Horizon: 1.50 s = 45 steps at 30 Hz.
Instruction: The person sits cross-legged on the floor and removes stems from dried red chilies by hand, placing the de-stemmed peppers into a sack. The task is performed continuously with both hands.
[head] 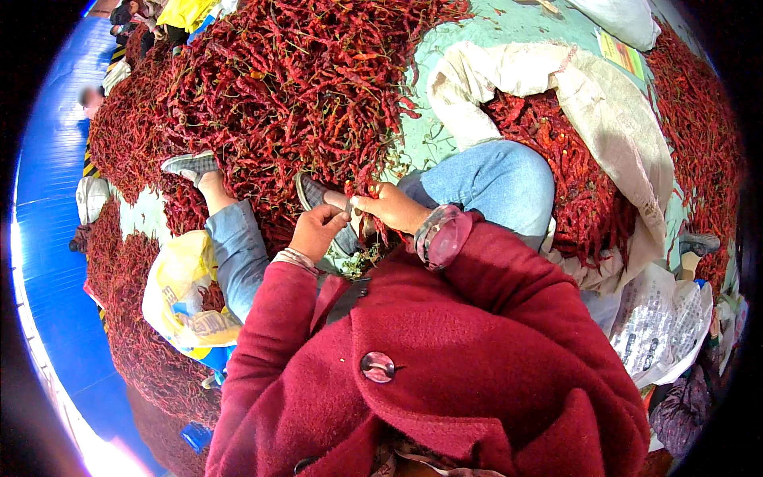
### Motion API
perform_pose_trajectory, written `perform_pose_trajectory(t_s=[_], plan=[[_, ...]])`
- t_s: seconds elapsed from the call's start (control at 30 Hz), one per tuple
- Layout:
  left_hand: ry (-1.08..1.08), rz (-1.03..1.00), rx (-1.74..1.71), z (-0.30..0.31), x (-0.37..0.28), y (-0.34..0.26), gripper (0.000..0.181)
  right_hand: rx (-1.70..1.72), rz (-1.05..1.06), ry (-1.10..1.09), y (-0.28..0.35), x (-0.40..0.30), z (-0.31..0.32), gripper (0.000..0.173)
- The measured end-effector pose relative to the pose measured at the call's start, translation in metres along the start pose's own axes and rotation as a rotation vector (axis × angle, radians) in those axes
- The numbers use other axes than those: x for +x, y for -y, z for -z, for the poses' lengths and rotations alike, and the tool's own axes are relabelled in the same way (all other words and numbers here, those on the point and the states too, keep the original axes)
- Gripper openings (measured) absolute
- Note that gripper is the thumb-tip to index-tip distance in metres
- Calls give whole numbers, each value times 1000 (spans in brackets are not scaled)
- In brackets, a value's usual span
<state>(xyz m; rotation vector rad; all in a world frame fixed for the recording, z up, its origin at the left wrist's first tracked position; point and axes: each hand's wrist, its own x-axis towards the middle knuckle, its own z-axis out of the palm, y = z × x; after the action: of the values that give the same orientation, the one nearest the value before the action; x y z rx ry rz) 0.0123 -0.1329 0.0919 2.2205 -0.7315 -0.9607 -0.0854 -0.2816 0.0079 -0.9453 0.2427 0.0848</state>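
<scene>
My right hand [393,208] grips a small bunch of dried red chillies [380,228], whose tips hang below the fingers. Close against its thumb, the fingertips of my left hand [317,231] are pinched together; whether a stem is between them is too small to tell. Stem scraps [360,262] lie below the hands. Ahead spreads a large heap of dried red chillies [286,101]. By my bent right knee, an off-white woven sack [626,125] with a rolled-back mouth is full of chillies [575,161].
A yellow-and-white plastic bag [170,286] stands left of my left leg. Another printed bag [661,328] lies at right. More chilli heaps [149,334] line the blue surface [59,238]. A person [90,101] is at the far left. Green floor [432,134] shows beside the sack.
</scene>
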Motion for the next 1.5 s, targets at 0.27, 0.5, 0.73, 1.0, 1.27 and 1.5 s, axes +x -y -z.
perform_pose_trajectory(t_s=[0.27,0.5,0.73,1.0,1.27,1.5], plan=[[70,-53,-9,-22,-8,-21,19,37,31,-147,-3,4,2,15],[-63,-89,-31,-29,-7,-20,18,-13,167,-119,-1,4,1,16],[-21,15,-1,-35,-5,-14,21,25,134,-106,10,-3,-6,14],[44,-10,-71,-33,-5,-15,16,-83,149,-101,14,-5,-6,14],[281,-175,-208,-28,-15,-23,9,-15,190,-22,12,-3,-9,17],[92,-266,-132,-37,-13,-40,16,132,146,-29,0,2,4,15]])
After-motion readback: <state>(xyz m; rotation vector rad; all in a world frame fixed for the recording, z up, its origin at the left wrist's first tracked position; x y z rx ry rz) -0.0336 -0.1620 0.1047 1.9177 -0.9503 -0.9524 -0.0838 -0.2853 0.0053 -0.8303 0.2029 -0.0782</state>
